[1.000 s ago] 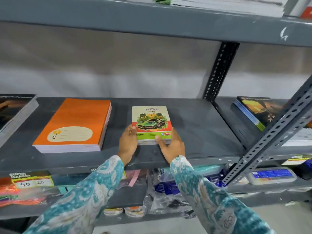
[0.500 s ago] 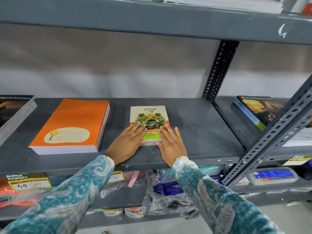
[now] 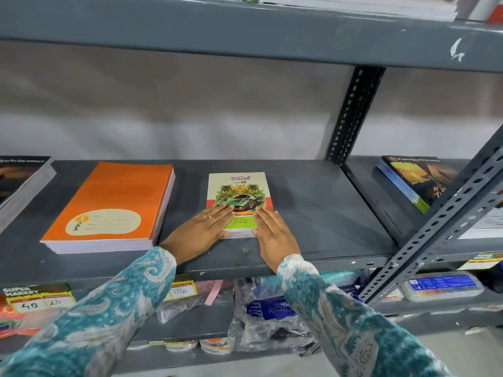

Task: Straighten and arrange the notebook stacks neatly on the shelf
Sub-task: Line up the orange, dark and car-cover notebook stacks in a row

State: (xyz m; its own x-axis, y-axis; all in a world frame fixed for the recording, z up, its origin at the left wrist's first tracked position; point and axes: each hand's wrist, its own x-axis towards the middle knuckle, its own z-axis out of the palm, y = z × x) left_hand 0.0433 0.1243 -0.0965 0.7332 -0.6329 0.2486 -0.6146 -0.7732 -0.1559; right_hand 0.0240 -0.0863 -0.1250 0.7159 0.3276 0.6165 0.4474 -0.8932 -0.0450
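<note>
A small stack of notebooks with a green car cover [image 3: 238,190] lies on the grey middle shelf [image 3: 313,213]. My left hand [image 3: 200,232] rests flat on its near left corner, fingers together and stretched forward. My right hand [image 3: 272,232] lies flat on its near right corner the same way. Neither hand grips the stack. To the left sits a larger orange notebook stack [image 3: 114,208], square to the shelf edge. A dark-covered stack [image 3: 19,180] lies at the far left, partly cut off.
A slotted upright post [image 3: 351,115] divides the shelf; a diagonal brace [image 3: 446,221] crosses at right. Beyond it lies a dark sunset-cover stack [image 3: 416,180]. The shelf above holds more books [image 3: 353,4]. Below are plastic bags [image 3: 261,314], price tags [image 3: 38,297] and a plastic box [image 3: 441,285].
My hands went from pinching the car notebook stack at its near corners to lying flat on top of it. The stack stays in place.
</note>
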